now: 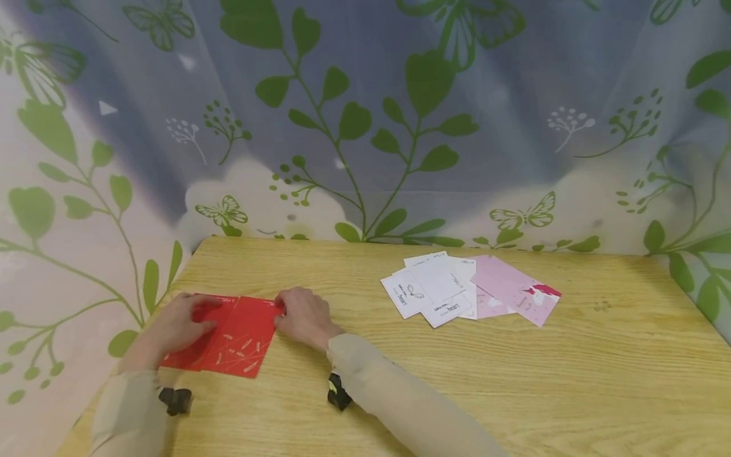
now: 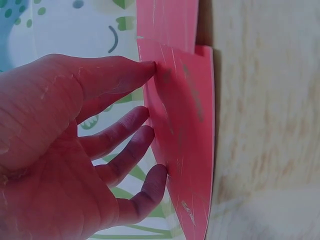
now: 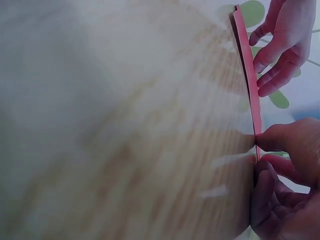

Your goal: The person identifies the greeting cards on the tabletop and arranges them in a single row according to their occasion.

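Note:
A red card (image 1: 240, 346) with pale leaf marks lies near the wooden table's (image 1: 457, 381) front left corner; a second red sheet shows under it. My left hand (image 1: 185, 322) rests on its left part. In the left wrist view the thumb and fingertips (image 2: 150, 132) press on the red card (image 2: 187, 125). At the card's right edge, my right hand (image 1: 302, 315) has its fingers curled. The right wrist view shows the right hand (image 3: 285, 170) pinching the red card (image 3: 248, 60) at its edge, with the left hand (image 3: 280, 45) behind.
Several white cards (image 1: 434, 292) and pink cards (image 1: 514, 295) lie fanned out at the table's middle right. A curtain (image 1: 365, 127) printed with green leaves and butterflies hangs behind and to the left. The table's left edge runs close by my left hand.

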Demonstrator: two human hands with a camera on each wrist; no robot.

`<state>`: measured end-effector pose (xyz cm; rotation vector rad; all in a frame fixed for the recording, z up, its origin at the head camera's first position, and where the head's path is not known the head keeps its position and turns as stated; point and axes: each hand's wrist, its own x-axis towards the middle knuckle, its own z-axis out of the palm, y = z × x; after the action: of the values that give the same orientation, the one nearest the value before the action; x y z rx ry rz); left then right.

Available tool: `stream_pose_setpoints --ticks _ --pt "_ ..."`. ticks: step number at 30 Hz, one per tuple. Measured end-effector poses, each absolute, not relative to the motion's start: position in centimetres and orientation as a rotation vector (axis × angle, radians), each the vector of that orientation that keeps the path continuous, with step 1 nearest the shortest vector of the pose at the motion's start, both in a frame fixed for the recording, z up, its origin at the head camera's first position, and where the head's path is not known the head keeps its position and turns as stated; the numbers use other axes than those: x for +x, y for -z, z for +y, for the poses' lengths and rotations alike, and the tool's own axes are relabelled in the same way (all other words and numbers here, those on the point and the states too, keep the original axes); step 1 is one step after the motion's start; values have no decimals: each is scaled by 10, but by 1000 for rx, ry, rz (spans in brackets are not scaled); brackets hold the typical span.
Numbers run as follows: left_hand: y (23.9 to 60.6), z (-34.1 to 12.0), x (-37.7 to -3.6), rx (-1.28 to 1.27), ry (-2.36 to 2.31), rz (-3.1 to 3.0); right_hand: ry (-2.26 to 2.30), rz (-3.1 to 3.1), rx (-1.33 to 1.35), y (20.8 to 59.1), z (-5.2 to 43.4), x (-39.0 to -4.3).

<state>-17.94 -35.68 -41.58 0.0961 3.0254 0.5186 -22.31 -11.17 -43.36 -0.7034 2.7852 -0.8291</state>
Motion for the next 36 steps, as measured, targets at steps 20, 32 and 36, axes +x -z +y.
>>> stream_pose_setpoints --ticks 20,32,36 --pt "416 -356 -179 55 -510 3021 815 2773 -732 432 -110 -222" --pt "411 -353 -178 83 -539 3037 1131 2595 -741 426 -93 -223" --pt "406 -345 -176 95 -579 3067 1147 2605 -770 425 -81 -224"
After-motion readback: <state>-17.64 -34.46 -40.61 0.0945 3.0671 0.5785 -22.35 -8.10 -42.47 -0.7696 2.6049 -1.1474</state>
